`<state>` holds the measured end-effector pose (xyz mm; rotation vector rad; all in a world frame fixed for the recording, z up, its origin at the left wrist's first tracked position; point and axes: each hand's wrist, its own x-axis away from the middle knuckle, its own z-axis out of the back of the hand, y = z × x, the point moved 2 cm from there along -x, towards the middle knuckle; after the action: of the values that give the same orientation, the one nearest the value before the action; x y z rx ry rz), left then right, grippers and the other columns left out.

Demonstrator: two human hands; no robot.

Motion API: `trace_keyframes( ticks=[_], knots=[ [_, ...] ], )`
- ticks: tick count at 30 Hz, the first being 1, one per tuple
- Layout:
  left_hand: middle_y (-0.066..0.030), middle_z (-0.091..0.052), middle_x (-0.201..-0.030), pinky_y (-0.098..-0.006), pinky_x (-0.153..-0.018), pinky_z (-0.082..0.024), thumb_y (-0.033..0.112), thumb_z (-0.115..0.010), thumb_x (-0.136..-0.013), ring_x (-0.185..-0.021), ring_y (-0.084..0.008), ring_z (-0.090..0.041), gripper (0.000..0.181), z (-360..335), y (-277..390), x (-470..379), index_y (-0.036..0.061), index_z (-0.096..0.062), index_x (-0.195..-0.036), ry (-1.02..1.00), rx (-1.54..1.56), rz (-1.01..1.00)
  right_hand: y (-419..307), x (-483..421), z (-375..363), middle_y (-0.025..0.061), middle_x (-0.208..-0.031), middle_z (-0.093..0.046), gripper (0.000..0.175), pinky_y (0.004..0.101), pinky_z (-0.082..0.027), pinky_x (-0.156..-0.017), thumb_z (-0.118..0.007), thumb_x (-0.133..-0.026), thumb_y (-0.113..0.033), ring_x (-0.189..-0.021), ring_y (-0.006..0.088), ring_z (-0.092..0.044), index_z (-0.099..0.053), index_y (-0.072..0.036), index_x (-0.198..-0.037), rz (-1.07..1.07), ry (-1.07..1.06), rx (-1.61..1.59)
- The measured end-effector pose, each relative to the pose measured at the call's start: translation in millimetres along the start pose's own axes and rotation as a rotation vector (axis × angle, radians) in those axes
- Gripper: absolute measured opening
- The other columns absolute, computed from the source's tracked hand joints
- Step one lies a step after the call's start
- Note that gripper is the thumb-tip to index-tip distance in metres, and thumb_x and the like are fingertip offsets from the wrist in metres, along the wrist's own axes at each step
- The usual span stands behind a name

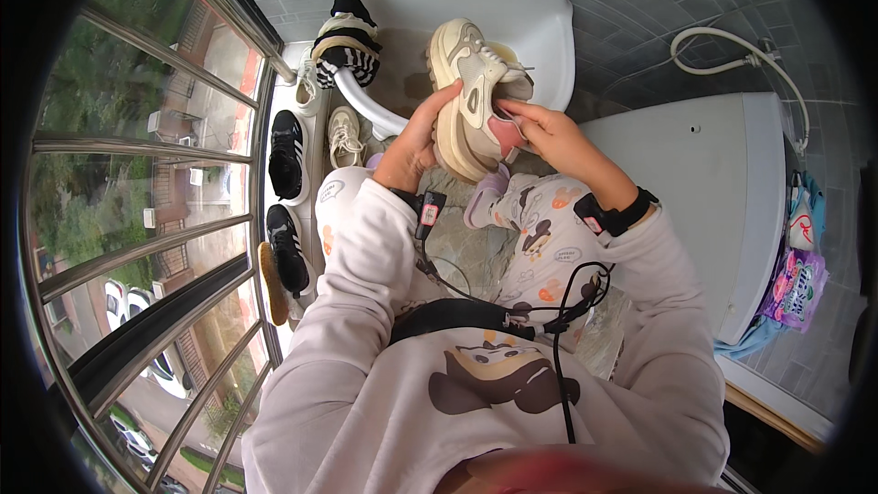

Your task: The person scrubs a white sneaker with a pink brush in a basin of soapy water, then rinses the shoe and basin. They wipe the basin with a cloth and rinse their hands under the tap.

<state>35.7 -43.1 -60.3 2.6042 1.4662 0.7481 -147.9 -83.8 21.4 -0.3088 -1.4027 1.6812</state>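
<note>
A chunky cream sneaker (456, 75) with a pink heel patch is held up between both hands, its toe pointing away from me. My left hand (422, 134) grips the thick sole from the left side. On the right, my right hand (545, 130) holds the heel collar, with its fingers at the shoe opening. Behind the sneaker stands a white ceramic sink (542, 14) with a scalloped back edge; the shoe hides part of its basin. A matching cream lace-up shoe (345, 136) rests on the left, below the sink's rim.
Bundled striped cloth (348, 44) hangs over the sink's left rim. Black sneakers (287, 154) line the ledge by the barred window (144, 147). A grey-white appliance (672, 199) stands at my right, beside a purple packet (796, 291). A black cable (564, 370) crosses my lap.
</note>
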Motion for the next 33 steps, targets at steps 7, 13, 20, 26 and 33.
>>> trace_keyframes(
  ticks=[7, 13, 20, 26, 33],
  knots=[
    [-0.0176, -0.067, -0.114, -0.0401, -0.084, -0.058, 0.038, -0.060, -0.095, -0.096, -0.0263, -0.069, 0.051, -14, -9, -2, 0.0003, -0.054, -0.129, -0.097, -0.033, 0.028, -22, -5, 7, 0.0183, -0.098, -0.069, 0.039, 0.0361, -0.050, -0.082, -0.049, -0.096, -0.023, -0.089, 0.0305, -0.067, -0.057, -0.006, -0.130, 0.018, 0.154, 0.636],
    [-0.0168, -0.065, -0.119, -0.0417, -0.090, -0.055, 0.044, -0.060, -0.094, -0.102, -0.0268, -0.067, 0.058, -11, -7, 5, 0.0012, -0.051, -0.132, -0.009, -0.081, -0.012, -6, 2, 2, 0.0191, -0.114, -0.067, 0.039, 0.0334, -0.048, -0.090, -0.048, -0.098, -0.020, -0.104, 0.0273, -0.065, -0.055, -0.006, -0.133, 0.000, 0.002, 0.289],
    [-0.0155, -0.066, -0.117, -0.0388, -0.088, -0.056, 0.042, -0.060, -0.094, -0.102, -0.0248, -0.067, 0.055, -11, -6, 3, 0.0011, -0.054, -0.130, 0.051, -0.169, -0.035, -13, 5, 1, 0.0178, -0.100, -0.069, 0.039, 0.0353, -0.050, -0.083, -0.047, -0.098, -0.026, -0.091, 0.0296, -0.067, -0.057, -0.010, -0.132, 0.087, 0.131, 0.394],
    [-0.0164, -0.066, -0.117, -0.0393, -0.088, -0.056, 0.041, -0.061, -0.094, -0.101, -0.0262, -0.067, 0.056, -11, -9, 4, -0.0005, -0.052, -0.131, 0.018, -0.196, -0.030, 3, 8, 5, 0.0181, -0.094, -0.069, 0.038, 0.0385, -0.052, -0.077, -0.047, -0.097, -0.029, -0.086, 0.0317, -0.067, -0.059, -0.012, -0.129, 0.007, 0.178, 0.546],
    [-0.0178, -0.068, -0.109, -0.0380, -0.083, -0.058, 0.035, -0.061, -0.094, -0.094, -0.0266, -0.069, 0.053, 0, 8, 9, -0.0051, -0.052, -0.127, 0.107, -0.156, -0.116, -10, 32, -16, 0.0154, -0.093, -0.070, 0.037, 0.0408, -0.052, -0.076, -0.047, -0.097, -0.030, -0.083, 0.0333, -0.067, -0.060, -0.014, -0.128, 0.009, 0.098, 0.453]
  ],
)
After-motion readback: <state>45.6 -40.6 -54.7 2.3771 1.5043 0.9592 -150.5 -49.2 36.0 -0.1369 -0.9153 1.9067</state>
